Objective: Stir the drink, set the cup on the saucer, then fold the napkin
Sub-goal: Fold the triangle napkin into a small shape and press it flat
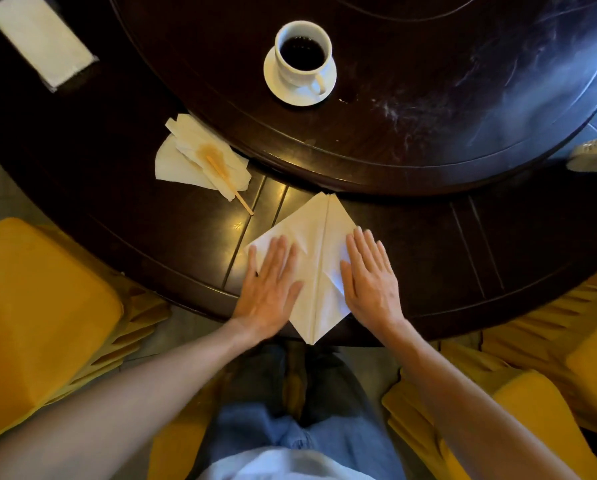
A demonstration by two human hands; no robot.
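A white napkin (319,251), folded into a kite shape with a centre crease, lies on the dark table near its front edge. My left hand (269,289) lies flat on its left flap, fingers spread. My right hand (371,278) presses flat on its right flap. Farther back, a white cup (304,51) of dark drink stands on a white saucer (283,88) on the raised round turntable. A wooden stir stick (229,185) rests on a stained, crumpled napkin (200,157) to the left.
A stack of white napkins (41,39) sits in a holder at the back left. The turntable's rim (324,178) runs just beyond the napkin. A wrapped item (593,155) lies at the right edge. Yellow-covered chairs (37,306) flank my seat.
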